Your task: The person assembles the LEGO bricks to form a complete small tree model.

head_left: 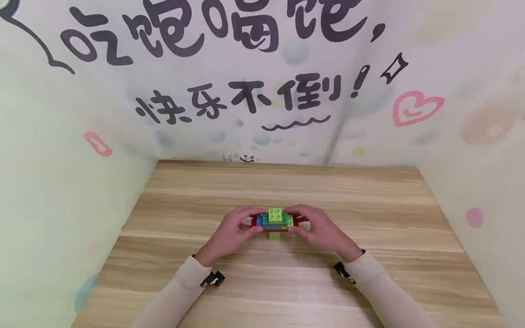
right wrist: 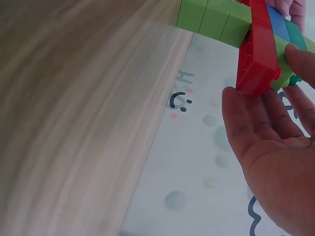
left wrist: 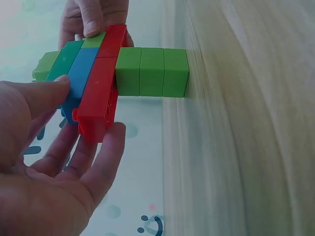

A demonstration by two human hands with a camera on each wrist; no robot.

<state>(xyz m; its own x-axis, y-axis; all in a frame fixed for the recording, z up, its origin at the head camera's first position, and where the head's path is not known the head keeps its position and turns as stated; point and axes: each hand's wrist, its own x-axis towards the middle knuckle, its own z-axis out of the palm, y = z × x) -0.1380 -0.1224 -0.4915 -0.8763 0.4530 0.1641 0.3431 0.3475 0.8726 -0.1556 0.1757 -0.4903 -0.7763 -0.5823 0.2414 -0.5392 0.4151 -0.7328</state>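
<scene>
A toy brick model (head_left: 275,215) is held upright near the middle of the table. Its stem of stacked light green bricks (left wrist: 152,72) carries a wide red layer (left wrist: 98,86), then a layer with a blue brick (left wrist: 82,69) and a light green one, a teal brick (left wrist: 65,60) and a light green top. My left hand (head_left: 229,234) grips the left end, thumb on the blue brick and fingers round the far side. On the right end, my right hand (head_left: 321,230) holds on with its thumb at the light green brick (right wrist: 281,64). The stem's foot seems to meet the tabletop.
The wood-grain table (head_left: 270,291) reaches back to a white wall (head_left: 246,136) printed with large dark characters. Pale side walls (head_left: 49,191) stand to the left and right. A black strap piece (head_left: 213,278) shows at the left cuff, another (head_left: 343,270) at the right.
</scene>
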